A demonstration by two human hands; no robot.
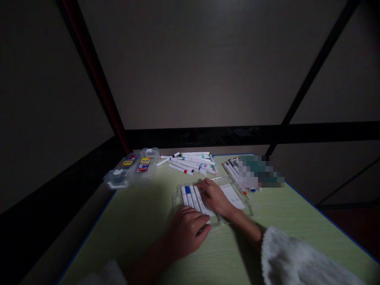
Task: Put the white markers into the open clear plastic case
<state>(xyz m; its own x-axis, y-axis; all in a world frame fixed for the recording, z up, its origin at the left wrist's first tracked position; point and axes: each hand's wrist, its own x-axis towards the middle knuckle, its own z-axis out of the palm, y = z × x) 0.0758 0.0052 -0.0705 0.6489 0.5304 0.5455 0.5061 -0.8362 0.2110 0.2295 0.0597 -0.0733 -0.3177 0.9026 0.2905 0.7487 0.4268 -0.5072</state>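
Observation:
A clear plastic case (175,204) lies opened flat on the table, and several white markers (190,196) lie side by side in its left half. My left hand (187,229) is at the near edge of that half. Its thumb and fingers are closed around the near end of the rightmost marker (201,199). Over the far end of this same marker bends my right hand (214,196), its fingers curled down onto it; the fingertips are partly hidden. A white paper insert (233,195) shows in the case's right half.
Behind the case is a loose pile of white markers (190,161) with coloured bands. Further markers (230,169) lie at the right, beside a pixelated patch. Two clear cases with labels (144,164) stand at the back left. The green table (142,221) has a blue edge, with a wall behind.

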